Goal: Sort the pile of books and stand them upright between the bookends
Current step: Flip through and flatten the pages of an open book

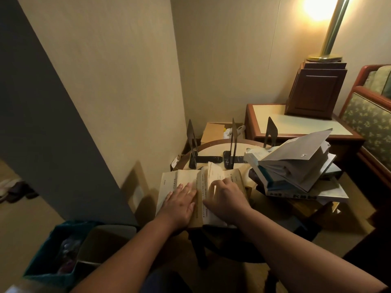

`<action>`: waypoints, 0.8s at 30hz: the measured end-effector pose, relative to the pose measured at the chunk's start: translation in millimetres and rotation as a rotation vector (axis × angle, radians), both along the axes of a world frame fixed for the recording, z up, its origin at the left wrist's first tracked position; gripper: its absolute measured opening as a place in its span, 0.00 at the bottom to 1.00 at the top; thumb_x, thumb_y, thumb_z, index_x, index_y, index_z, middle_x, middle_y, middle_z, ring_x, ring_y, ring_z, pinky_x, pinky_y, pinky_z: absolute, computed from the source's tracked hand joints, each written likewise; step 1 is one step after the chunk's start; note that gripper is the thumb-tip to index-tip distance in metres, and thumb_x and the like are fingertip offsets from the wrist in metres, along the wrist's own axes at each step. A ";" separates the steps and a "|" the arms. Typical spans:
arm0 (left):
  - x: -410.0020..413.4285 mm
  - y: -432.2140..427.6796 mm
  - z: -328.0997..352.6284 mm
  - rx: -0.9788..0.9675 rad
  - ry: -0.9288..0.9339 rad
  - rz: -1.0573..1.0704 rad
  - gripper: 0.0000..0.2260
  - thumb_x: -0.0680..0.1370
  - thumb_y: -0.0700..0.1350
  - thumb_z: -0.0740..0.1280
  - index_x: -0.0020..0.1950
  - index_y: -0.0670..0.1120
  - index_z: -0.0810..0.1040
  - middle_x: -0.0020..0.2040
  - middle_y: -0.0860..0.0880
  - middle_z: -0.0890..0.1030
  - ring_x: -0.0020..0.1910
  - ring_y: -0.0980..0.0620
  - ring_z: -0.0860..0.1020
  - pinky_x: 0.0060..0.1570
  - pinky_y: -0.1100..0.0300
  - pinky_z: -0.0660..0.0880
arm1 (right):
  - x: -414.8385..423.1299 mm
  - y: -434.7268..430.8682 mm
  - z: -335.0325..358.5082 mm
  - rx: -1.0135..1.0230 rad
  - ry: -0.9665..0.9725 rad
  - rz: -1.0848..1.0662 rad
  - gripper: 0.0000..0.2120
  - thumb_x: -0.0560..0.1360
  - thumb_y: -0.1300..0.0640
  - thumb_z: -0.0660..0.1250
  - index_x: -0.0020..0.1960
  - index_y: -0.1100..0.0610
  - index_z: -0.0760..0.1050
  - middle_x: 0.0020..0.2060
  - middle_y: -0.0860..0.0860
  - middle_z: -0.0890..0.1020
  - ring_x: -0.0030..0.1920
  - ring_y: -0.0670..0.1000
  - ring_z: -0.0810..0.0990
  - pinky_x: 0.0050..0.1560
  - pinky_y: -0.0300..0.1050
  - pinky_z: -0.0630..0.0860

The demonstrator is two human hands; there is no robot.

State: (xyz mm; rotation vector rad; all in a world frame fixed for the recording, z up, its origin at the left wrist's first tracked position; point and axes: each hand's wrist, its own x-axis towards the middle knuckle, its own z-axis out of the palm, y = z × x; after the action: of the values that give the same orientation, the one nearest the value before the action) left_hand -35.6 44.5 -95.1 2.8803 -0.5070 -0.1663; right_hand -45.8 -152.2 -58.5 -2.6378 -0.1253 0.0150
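Flat, both hands — left [182, 205], right [226, 198] — lay unclenched on yellowed paper books [186, 182], long axes running near-to-far toward thin metal bookends [232, 144].

Left hand [181, 205] lies flat, palm down, on the cream books [186, 182] lying flat at the near edge of the round table [218, 147]. Right hand [226, 198] rests beside it, fingers bent on the printed covers. Three dark bookends [232, 142] stand upright behind. A leaning book pile [296, 166] sits to the right.
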 end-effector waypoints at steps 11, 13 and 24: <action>12.2 -9.7 18.8 -0.019 -0.076 -0.048 0.29 0.80 0.64 0.50 0.80 0.57 0.51 0.81 0.53 0.54 0.79 0.51 0.51 0.77 0.44 0.46 | -17.3 -56.4 -17.9 0.406 -0.156 -0.170 0.23 0.74 0.67 0.69 0.69 0.56 0.72 0.64 0.53 0.76 0.63 0.54 0.78 0.54 0.49 0.82; 13.1 -13.7 18.4 0.001 -0.026 -0.098 0.32 0.79 0.66 0.51 0.80 0.58 0.47 0.81 0.54 0.49 0.80 0.52 0.47 0.77 0.45 0.44 | -19.3 -62.7 -33.1 0.365 -0.185 -0.182 0.23 0.74 0.68 0.68 0.68 0.57 0.73 0.65 0.54 0.77 0.66 0.55 0.76 0.57 0.51 0.81; 25.5 -17.6 25.0 -0.013 0.266 -0.134 0.47 0.64 0.78 0.61 0.78 0.65 0.47 0.81 0.55 0.45 0.80 0.51 0.45 0.75 0.44 0.42 | -57.6 -53.6 -37.0 -0.041 -0.220 0.274 0.18 0.77 0.50 0.60 0.57 0.57 0.82 0.66 0.61 0.76 0.69 0.62 0.72 0.62 0.57 0.76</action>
State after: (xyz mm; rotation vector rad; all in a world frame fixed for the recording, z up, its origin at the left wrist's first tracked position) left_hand -10.2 26.9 -70.1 2.7523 -0.6450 -0.5555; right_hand -103.4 -205.7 -95.5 -2.6357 -0.5650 -0.1821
